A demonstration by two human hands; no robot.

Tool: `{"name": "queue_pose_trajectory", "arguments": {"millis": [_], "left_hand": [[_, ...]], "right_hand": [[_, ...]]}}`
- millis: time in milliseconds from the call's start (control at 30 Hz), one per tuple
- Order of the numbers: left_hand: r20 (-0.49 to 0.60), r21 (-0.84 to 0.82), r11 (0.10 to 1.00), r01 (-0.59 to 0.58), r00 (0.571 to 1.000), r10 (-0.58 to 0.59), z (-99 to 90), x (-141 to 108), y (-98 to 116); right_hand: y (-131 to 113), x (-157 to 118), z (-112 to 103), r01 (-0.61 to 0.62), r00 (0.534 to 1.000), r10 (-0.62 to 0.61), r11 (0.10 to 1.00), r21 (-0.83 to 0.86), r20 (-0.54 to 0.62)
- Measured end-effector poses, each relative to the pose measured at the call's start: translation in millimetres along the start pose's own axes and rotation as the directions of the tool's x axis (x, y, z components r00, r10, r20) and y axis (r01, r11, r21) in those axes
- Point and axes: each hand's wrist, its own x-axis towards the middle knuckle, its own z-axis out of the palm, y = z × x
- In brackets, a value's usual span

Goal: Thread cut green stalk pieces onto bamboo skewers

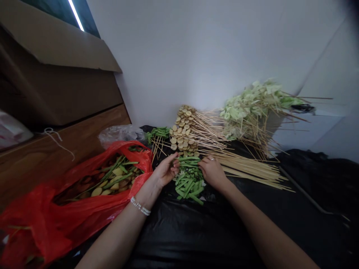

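Note:
Cut green beans (189, 186) lie in a pile on black plastic, in front of me. My left hand (166, 171) is closed at the left ends of a few green beans lying crosswise above the pile, its thumb stretched upward along them. Opposite it, my right hand (213, 172), wearing a ring, has its fingers pinched together at the right ends of those beans. What sits inside the right fingertips is hidden. Just beyond my hands are skewers of round potato slices (183, 130), stacked with their sticks pointing right. Loose bamboo skewers (252, 170) lie right of my right hand.
A red plastic bag (92, 213) with beans and potato slices is at left. Behind it stand clear plastic (122, 135) and skewered beans (159, 132). Leafy skewers (258, 102) rise at back right. A cardboard box (64, 89) and a white wall (196, 56) bound the space.

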Motion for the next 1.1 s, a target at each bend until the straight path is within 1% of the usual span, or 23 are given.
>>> {"name": "queue_pose_trajectory", "arguments": {"millis": [100,200,300,367,433,500,567,633,700,767,833,933,1033,1100], "left_hand": [[-0.054,0.047,0.999,-0.014,0.998,0.017,-0.8,1.5,-1.1],[-0.094,0.128,0.99,-0.054,0.993,0.066,-0.8,1.7,-2.6],[-0.092,0.195,0.975,-0.104,0.988,0.123,-0.3,0.6,-3.8],[-0.084,0.217,0.969,-0.116,0.987,0.137,-0.2,0.1,-4.1],[-0.083,0.217,0.969,-0.121,0.986,0.142,-0.8,0.6,-3.6],[-0.086,0.196,0.97,-0.141,0.983,0.16,-2.4,2.4,-2.1],[-0.098,0.175,0.969,-0.173,0.977,0.192,-4.8,4.9,-0.5],[-0.115,0.179,0.96,-0.215,0.964,0.238,-7.2,7.3,0.2],[-0.134,0.215,0.937,-0.275,0.942,0.307,-9.1,9.0,-0.9],[-0.148,0.27,0.904,-0.332,0.913,0.38,-10.1,10.0,-4.0],[-0.146,0.323,0.877,-0.357,0.896,0.419,-10.5,10.5,-8.1],[-0.11,0.384,0.859,-0.338,0.907,0.406,-11.2,10.7,-13.9],[-0.057,0.464,0.823,-0.329,0.916,0.398,-12.2,10.8,-16.9],[-0.04,0.527,0.778,-0.341,0.905,0.423,-12.5,10.7,-17.2]], "right_hand": [[-5.6,1.2,6.3,0.013,1.0,-0.012,0.999,-0.033,0.01],[-7.9,2.0,8.8,-0.003,1.0,0.003,1.0,-0.027,0.0],[-9.0,2.1,8.3,-0.018,1.0,0.018,1.0,-0.012,-0.016],[-9.3,2.1,6.6,-0.024,0.999,0.024,1.0,-0.003,-0.025],[-8.1,2.3,4.0,-0.042,0.998,0.042,0.999,0.008,-0.056],[-5.0,2.4,0.8,-0.068,0.988,0.075,0.996,0.053,-0.136],[-0.7,2.1,-2.4,-0.077,0.962,0.118,0.983,0.169,-0.247],[3.1,1.5,-5.5,-0.055,0.923,0.178,0.939,0.339,-0.341],[4.7,0.7,-8.8,-0.023,0.88,0.248,0.874,0.486,-0.404],[4.0,0.0,-12.6,0.0,0.84,0.305,0.826,0.563,-0.448],[1.8,-0.5,-16.3,0.007,0.81,0.349,0.798,0.603,-0.47],[-0.4,-0.6,-19.4,-0.004,0.783,0.422,0.738,0.675,-0.456],[0.5,0.1,-19.2,-0.018,0.773,0.479,0.671,0.741,-0.415],[1.6,0.2,-19.1,-0.021,0.778,0.479,0.666,0.745,-0.406]]}}
